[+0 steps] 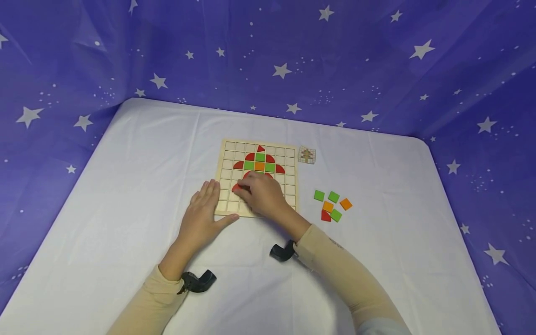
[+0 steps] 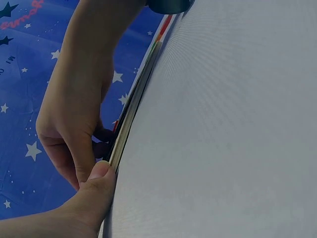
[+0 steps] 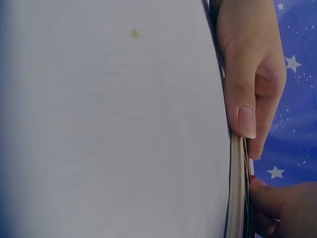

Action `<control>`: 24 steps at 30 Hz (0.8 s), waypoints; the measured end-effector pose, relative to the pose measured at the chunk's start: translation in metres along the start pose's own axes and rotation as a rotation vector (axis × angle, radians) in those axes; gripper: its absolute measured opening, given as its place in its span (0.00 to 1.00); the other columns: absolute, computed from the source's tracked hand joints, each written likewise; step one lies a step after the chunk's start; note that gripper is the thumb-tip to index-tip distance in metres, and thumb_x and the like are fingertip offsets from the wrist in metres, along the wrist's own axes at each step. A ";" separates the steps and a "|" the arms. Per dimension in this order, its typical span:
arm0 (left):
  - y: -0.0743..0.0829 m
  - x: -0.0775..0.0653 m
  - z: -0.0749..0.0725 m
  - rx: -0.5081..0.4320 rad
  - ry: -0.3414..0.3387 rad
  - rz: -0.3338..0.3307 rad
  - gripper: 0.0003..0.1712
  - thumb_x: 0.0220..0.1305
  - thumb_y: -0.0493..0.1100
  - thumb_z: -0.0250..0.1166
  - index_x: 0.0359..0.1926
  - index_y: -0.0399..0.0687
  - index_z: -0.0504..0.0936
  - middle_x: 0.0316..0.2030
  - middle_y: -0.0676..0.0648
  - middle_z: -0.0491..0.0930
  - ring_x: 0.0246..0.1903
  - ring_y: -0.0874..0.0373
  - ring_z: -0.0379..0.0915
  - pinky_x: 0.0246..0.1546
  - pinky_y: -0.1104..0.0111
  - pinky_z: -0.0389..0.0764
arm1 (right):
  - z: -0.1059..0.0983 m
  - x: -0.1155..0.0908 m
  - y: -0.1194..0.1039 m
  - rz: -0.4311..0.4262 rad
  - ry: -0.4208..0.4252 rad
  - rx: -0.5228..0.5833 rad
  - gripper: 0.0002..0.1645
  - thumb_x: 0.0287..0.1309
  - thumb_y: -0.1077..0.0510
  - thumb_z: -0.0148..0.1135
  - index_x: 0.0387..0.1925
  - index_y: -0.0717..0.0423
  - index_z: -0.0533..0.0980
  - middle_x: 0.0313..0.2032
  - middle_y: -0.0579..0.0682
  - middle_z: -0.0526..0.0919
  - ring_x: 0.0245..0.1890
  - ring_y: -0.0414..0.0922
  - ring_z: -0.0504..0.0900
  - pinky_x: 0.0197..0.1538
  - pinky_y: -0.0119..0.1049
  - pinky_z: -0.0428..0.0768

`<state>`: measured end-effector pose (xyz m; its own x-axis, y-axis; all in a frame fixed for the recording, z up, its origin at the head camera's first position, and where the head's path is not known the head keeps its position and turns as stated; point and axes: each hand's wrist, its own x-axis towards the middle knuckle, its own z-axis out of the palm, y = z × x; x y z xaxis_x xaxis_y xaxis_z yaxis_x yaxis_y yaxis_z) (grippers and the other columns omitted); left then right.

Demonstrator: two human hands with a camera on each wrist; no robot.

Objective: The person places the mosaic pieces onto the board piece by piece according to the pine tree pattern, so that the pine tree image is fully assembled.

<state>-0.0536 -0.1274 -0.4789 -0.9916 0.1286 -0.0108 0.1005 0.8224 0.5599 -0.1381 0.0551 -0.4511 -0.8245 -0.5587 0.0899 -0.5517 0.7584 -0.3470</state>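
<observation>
A wooden grid board [image 1: 289,190] lies on the white table, with red, green and orange tiles forming a tree-like pattern in its cells. My left hand [image 1: 200,218] rests along the board's left side, fingers straight, its thumb [image 2: 99,173] at the near edge. Over the board's lower middle, my right hand [image 1: 266,193] pinches a red quarter-round tile [image 1: 236,188] between thumb and fingertips, low over a left-side cell. That hand covers part of the pattern. In the right wrist view a sliver of red tile [image 3: 252,177] shows at the right fingertips.
Right of the board lie several loose tiles: green [image 1: 319,195], orange [image 1: 345,204] and one red quarter-round [image 1: 325,216]. A small pattern card [image 1: 307,155] sits by the board's upper right corner. Behind the table hangs a blue star-patterned cloth [image 1: 251,70].
</observation>
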 end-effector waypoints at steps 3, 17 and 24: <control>0.001 0.000 -0.001 0.004 -0.002 0.001 0.62 0.58 0.69 0.66 0.77 0.35 0.49 0.78 0.38 0.46 0.79 0.43 0.38 0.77 0.46 0.46 | 0.002 0.003 0.000 0.026 0.015 0.010 0.18 0.63 0.42 0.65 0.47 0.46 0.86 0.41 0.41 0.86 0.41 0.40 0.84 0.43 0.36 0.82; 0.001 0.000 -0.001 0.006 -0.007 -0.003 0.62 0.58 0.69 0.66 0.77 0.35 0.49 0.78 0.38 0.46 0.79 0.43 0.37 0.77 0.46 0.45 | -0.001 0.005 -0.003 0.043 -0.018 0.026 0.14 0.66 0.48 0.63 0.49 0.46 0.86 0.42 0.42 0.86 0.44 0.42 0.84 0.48 0.37 0.82; 0.000 0.000 0.000 0.004 -0.004 -0.003 0.62 0.58 0.69 0.65 0.77 0.35 0.48 0.78 0.39 0.45 0.79 0.44 0.37 0.77 0.46 0.45 | -0.002 0.001 -0.002 0.034 -0.010 0.024 0.14 0.67 0.50 0.62 0.50 0.46 0.85 0.39 0.42 0.85 0.41 0.42 0.83 0.44 0.36 0.82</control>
<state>-0.0532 -0.1278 -0.4788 -0.9916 0.1286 -0.0153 0.0983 0.8248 0.5568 -0.1378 0.0535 -0.4487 -0.8413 -0.5362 0.0685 -0.5202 0.7686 -0.3722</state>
